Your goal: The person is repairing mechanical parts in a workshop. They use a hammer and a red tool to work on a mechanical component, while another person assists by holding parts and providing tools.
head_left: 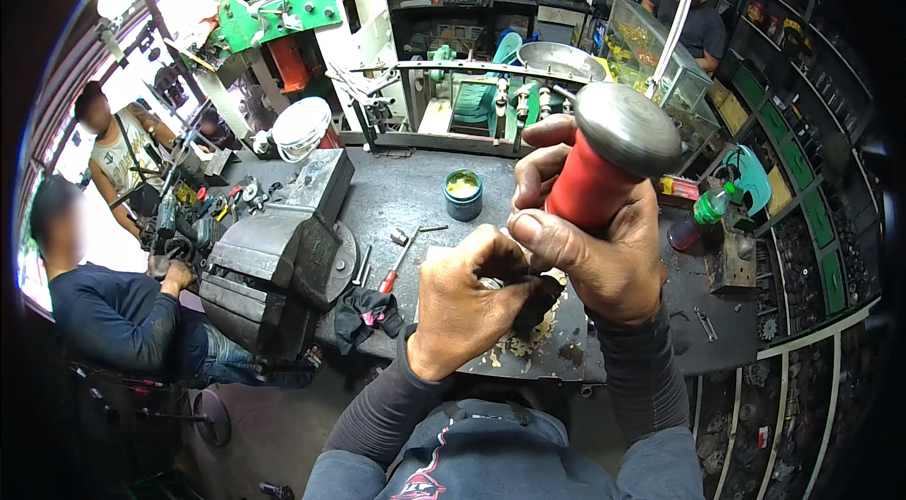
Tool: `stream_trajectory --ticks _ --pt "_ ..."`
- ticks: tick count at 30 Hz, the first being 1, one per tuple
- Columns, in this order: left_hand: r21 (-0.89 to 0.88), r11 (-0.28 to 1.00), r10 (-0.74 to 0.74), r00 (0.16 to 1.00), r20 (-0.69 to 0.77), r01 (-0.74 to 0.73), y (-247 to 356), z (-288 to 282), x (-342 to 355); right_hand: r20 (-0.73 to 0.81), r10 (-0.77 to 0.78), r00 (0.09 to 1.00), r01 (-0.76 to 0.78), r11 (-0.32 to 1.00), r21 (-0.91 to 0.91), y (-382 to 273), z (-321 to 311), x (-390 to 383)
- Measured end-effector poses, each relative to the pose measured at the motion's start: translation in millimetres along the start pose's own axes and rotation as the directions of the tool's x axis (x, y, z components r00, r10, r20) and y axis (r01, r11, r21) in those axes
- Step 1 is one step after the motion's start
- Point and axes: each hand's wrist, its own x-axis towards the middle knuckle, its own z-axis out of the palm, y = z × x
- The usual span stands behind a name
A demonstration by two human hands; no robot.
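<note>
My right hand (613, 259) is wrapped round a red cylindrical part (595, 184) with a wide round metal disc on its upper end, held up over the workbench (406, 184). My left hand (472, 297) is closed just left of it, fingertips meeting near the right thumb; whatever they pinch is hidden. Below the hands, a stained sheet (528, 354) lies at the bench's front edge. Beyond them stands an open dark jar (463, 203) with yellowish content. A red-handled screwdriver (389, 279) and a dark cloth (366, 316) lie left of my left hand.
A large bench vise (274, 259) takes up the left side. At the right stand a green-capped bottle (710, 208) and a metal block (731, 259). Two people (104, 297) are at the far left, another (694, 19) at the back right. Shelves (802, 141) line the right wall.
</note>
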Motion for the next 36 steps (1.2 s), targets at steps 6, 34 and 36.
stream_trajectory --ticks 6,34,36 --pt "0.168 0.962 0.226 0.973 -0.045 -0.215 -3 4 -4 0.051 -0.002 0.999 0.004 1.000 -0.026 4 -3 -2" --pt "0.398 0.908 0.214 0.962 -0.170 -0.132 -62 3 -33 -0.195 0.010 0.981 -0.007 1.000 0.014 73 37 0" --pt "0.395 0.905 0.231 0.963 -0.138 -0.161 -69 -2 -28 -0.198 -0.025 0.980 0.029 0.999 0.015 61 33 2"
